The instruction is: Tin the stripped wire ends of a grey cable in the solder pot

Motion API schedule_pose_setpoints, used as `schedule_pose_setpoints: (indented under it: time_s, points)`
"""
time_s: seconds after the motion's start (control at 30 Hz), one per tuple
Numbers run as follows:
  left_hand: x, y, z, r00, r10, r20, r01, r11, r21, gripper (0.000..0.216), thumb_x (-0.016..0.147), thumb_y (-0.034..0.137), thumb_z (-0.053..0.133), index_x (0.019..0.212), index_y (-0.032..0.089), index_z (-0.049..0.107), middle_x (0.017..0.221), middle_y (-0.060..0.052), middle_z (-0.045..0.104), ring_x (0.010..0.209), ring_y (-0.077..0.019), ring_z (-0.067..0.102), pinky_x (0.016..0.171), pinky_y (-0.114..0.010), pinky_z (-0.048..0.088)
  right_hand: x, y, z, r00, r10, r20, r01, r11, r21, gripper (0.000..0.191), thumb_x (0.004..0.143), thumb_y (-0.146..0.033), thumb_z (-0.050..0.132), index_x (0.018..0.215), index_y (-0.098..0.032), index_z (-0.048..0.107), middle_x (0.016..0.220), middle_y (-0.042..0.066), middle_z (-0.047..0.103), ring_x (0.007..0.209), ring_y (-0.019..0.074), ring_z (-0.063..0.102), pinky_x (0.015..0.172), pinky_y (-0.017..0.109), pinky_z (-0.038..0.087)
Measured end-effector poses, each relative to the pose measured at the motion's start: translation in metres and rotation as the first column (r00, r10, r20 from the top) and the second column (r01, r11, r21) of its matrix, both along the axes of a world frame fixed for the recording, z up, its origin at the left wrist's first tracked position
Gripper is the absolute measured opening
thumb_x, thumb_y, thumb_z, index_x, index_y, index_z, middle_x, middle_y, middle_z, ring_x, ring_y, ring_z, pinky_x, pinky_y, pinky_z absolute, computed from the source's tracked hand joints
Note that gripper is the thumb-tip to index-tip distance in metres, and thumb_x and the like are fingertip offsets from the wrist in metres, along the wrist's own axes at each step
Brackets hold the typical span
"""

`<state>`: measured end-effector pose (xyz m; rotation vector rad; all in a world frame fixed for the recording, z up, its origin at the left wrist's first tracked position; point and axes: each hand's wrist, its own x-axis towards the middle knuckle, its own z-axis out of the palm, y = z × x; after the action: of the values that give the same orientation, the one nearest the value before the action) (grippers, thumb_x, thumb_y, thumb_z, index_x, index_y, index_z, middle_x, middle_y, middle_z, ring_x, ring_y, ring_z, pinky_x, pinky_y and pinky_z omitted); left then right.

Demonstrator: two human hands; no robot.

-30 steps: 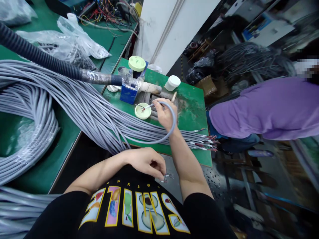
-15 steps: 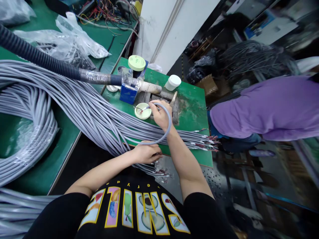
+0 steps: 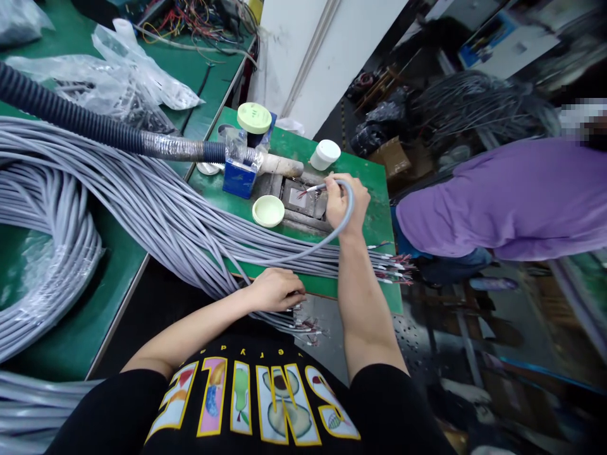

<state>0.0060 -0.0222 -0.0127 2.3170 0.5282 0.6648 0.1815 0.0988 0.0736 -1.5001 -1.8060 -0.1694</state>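
My right hand pinches a grey cable near its end, and the cable loops back over the wrist side. Its bare, reddish wire ends hang over the silvery square of a grimy solder pot. A shallow pale-green lid-like dish lies left of the pot. My left hand is closed at the table's front edge, beside the bundle of grey cables. What its fingers hold, if anything, is hidden. Stripped cable ends hang just below it.
A ribbed hose reaches over the cables, its nozzle beside the pot. A blue box, a white jar and a round green-lidded tin stand around it. A person in purple is at the right.
My right hand has moved right and away from the dish, taking the cable's wire ends from the dish to over the solder pot. My left hand stays nearly in place.
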Motion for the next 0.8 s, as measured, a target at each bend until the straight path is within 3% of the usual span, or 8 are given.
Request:
schedule_pose_setpoints:
  time_s: [0.27,0.8]
  points:
    - [0.001,0.001,-0.004,1.0,-0.007,0.02,0.007,1.0,-0.014,0.023,0.091,0.035,0.05,0.086,0.019,0.065,0.077,-0.003,0.067,0.074,-0.0137,0.061,0.067,-0.025,0.04,0.022,0.035,-0.031,0.996,-0.084,-0.001,0.084,0.995,-0.058,0.025,0.089,-0.033,0.044,0.079,-0.021,0.064,0.079,0.004,0.071,0.079,0.0207,0.064,0.077,0.033,0.047]
    - [0.001,0.004,0.0,1.0,-0.02,0.019,0.022,0.993,-0.119,0.024,0.09,0.035,0.051,0.087,0.018,0.068,0.08,-0.005,0.069,0.078,-0.0149,0.062,0.07,-0.025,0.042,0.025,0.053,-0.05,0.99,-0.142,0.019,0.143,0.978,-0.148,0.026,0.087,-0.034,0.045,0.074,-0.021,0.064,0.072,0.004,0.069,0.075,0.0214,0.064,0.072,0.032,0.047]
